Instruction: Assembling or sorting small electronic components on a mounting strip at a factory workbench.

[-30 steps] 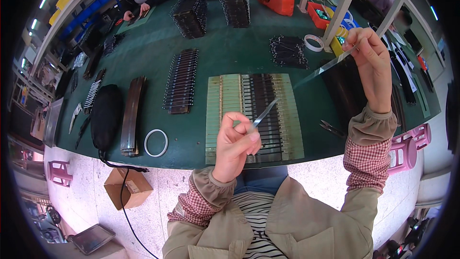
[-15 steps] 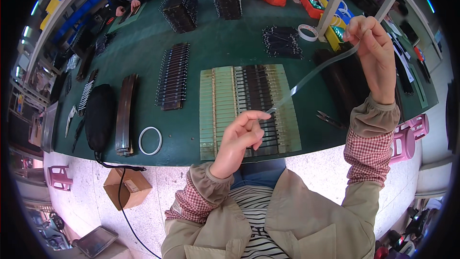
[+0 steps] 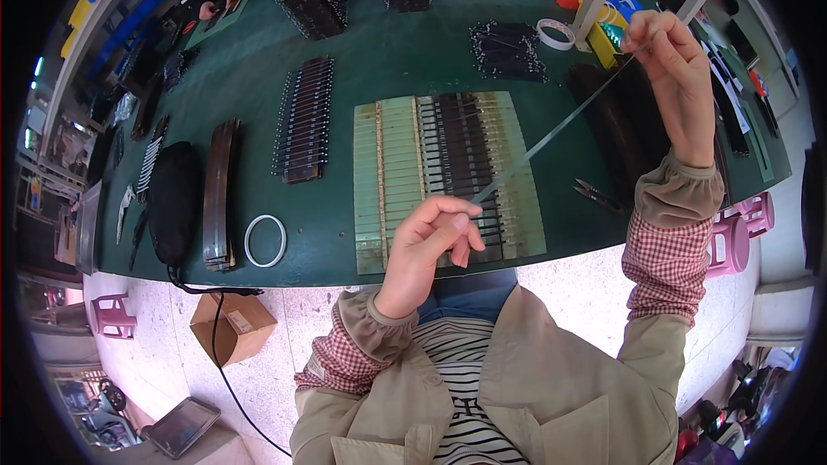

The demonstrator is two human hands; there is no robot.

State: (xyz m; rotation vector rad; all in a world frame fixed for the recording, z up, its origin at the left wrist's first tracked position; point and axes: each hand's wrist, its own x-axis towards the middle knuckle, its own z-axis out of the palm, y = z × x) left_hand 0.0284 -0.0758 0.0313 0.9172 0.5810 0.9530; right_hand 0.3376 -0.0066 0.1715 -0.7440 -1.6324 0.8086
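Tape strip (image 3: 556,132), head view: straight between left hand (image 3: 422,250) and right hand (image 3: 683,77), each pinching an end; slants over right side of board (image 3: 366,181). Board's near edge beside front edge of table (image 3: 241,77); green surface shows between board and snips (image 3: 596,196).

Mid-air: clear strip (image 3: 560,127) slants from left hand (image 3: 431,245) to right hand (image 3: 676,56), barring the way over the green board (image 3: 367,189)!
Left lane: slim gap between green board and parts row (image 3: 303,120)!
Far side: wide bare counter (image 3: 405,52), until two tall stacks (image 3: 314,0) block!
Right gap: snips (image 3: 599,195) sit right there!
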